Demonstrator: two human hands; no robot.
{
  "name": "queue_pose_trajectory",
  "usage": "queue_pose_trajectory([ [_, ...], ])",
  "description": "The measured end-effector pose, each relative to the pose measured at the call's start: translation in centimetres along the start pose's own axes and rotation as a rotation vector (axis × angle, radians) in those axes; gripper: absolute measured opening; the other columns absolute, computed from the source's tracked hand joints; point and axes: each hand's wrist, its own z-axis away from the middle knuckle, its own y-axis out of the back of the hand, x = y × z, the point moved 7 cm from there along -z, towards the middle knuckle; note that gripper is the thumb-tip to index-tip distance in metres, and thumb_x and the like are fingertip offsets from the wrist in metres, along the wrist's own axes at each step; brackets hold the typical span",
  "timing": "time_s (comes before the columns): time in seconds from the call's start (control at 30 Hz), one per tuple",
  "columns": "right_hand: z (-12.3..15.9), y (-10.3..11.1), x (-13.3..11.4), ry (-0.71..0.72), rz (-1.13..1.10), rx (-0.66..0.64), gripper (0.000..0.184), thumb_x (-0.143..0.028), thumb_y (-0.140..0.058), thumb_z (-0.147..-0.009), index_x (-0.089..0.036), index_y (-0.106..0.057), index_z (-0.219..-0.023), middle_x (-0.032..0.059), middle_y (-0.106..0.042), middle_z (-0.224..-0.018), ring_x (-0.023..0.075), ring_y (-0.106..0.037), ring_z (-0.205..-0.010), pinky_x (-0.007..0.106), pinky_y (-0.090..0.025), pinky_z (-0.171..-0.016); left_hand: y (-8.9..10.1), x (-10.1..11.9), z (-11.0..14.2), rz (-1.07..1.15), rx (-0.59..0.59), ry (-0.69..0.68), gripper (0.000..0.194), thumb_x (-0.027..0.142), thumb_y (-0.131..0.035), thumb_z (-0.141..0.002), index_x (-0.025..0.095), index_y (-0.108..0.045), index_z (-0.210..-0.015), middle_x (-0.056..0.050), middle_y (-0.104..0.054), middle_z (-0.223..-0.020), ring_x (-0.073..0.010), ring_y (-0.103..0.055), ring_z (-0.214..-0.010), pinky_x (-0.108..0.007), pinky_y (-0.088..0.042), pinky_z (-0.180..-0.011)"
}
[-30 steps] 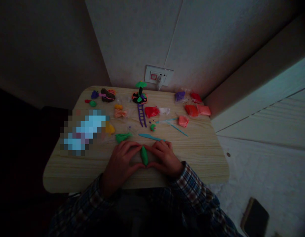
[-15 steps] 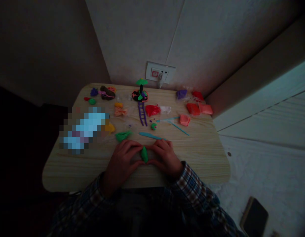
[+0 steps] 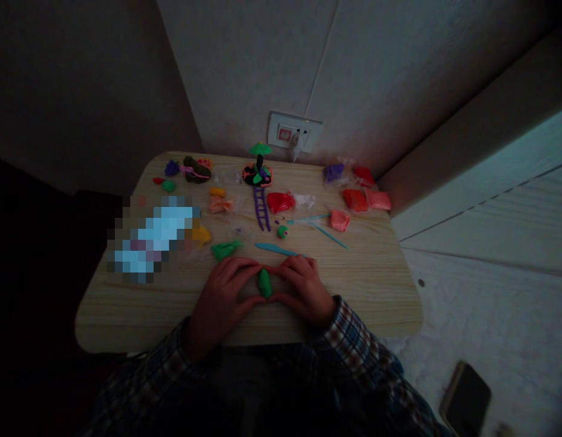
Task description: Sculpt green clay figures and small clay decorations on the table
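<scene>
A green lump of modelling clay (image 3: pixel 265 284), pointed at both ends, is between my two hands near the table's front edge. My left hand (image 3: pixel 225 297) grips it from the left with thumb and fingertips. From the right, my right hand (image 3: pixel 306 288) pinches the same lump at its two ends. Just beyond my fingers lies a blue plastic clay knife (image 3: pixel 277 249). A green clay packet (image 3: pixel 226 249) sits past my left hand. Farther off is a small green ball with an eye-like spot (image 3: pixel 282 232), near a purple clay ladder (image 3: pixel 261 209).
At the back of the wooden table (image 3: pixel 363 285) stands a black clay model with a green top (image 3: pixel 258 173). Red and orange clay packets (image 3: pixel 356 200) lie back right, beside thin blue tools (image 3: pixel 331 237). A pixelated bright object (image 3: pixel 158 237) is on the left. A phone (image 3: pixel 465 397) lies lower right.
My hands stay around the green clay, which shows slightly wider between the fingers. The whole view has shifted a little; the other things on the table have stayed in place.
</scene>
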Motion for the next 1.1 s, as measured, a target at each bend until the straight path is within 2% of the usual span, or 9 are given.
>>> queue_pose_trajectory([
  [0.2, -0.02, -0.02, 0.06, -0.006, 0.011, 0.001, 0.044, -0.044, -0.064, -0.083, -0.025, -0.061, -0.123, 0.0055, -0.059, -0.094, 0.0227, -0.052, -0.092, 0.038, -0.034, -0.083, 0.23, -0.02, -0.14, 0.05, 0.022, 0.017, 0.022, 0.022, -0.069, -0.079, 0.019, -0.066, -0.101, -0.005, -0.066, -0.1, -0.0236, -0.059, -0.097, -0.043, -0.051, -0.089],
  [0.4, 0.02, -0.03, -0.11, -0.015, -0.004, 0.02, 0.036, -0.044, -0.056, -0.089, -0.024, -0.065, -0.117, 0.0064, -0.06, -0.092, 0.0224, -0.052, -0.091, 0.038, -0.033, -0.082, 0.35, 0.27, -0.25, 0.051, 0.032, -0.004, 0.017, 0.019, -0.069, -0.079, 0.018, -0.067, -0.096, -0.005, -0.066, -0.094, -0.022, -0.059, -0.092, -0.039, -0.052, -0.084],
  [0.57, 0.16, -0.12, -0.23, -0.005, 0.012, 0.048, 0.038, -0.045, -0.053, -0.09, -0.022, -0.063, -0.119, 0.0069, -0.061, -0.092, 0.023, -0.053, -0.091, 0.039, -0.033, -0.083, 0.13, 0.25, 0.08, 0.03, 0.018, -0.012, 0.023, 0.022, -0.067, -0.081, 0.018, -0.066, -0.104, -0.006, -0.066, -0.101, -0.0234, -0.059, -0.096, -0.041, -0.051, -0.088],
  [0.73, 0.28, -0.11, -0.1, -0.007, 0.022, 0.051, 0.053, -0.048, -0.055, -0.088, -0.017, -0.055, -0.131, 0.0095, -0.061, -0.099, 0.0252, -0.053, -0.095, 0.041, -0.034, -0.085, -0.01, 0.16, 0.42, -0.012, 0.014, -0.014, 0.036, 0.024, -0.067, -0.082, 0.019, -0.06, -0.117, -0.009, -0.064, -0.113, -0.0261, -0.058, -0.106, -0.045, -0.049, -0.094],
  [0.93, 0.28, -0.27, -0.17, 0.026, 0.043, 0.027, 0.051, -0.048, -0.058, -0.086, -0.023, -0.055, -0.131, 0.0073, -0.059, -0.095, 0.0239, -0.052, -0.091, 0.041, -0.033, -0.083, -0.18, 0.28, 0.44, -0.026, 0.002, -0.044, 0.035, 0.019, -0.07, -0.078, 0.017, -0.063, -0.113, -0.009, -0.065, -0.112, -0.026, -0.057, -0.105, -0.045, -0.049, -0.094],
  [1.1, 0.31, -0.1, -0.31, 0.014, -0.002, 0.03, 0.05, -0.048, -0.06, -0.085, -0.021, -0.058, -0.127, 0.0076, -0.06, -0.094, 0.0239, -0.053, -0.091, 0.041, -0.033, -0.083, -0.13, 0.33, 0.58, -0.044, 0.033, -0.037, 0.034, 0.02, -0.07, -0.079, 0.018, -0.062, -0.112, -0.008, -0.066, -0.11, -0.0254, -0.058, -0.103, -0.045, -0.051, -0.091],
])
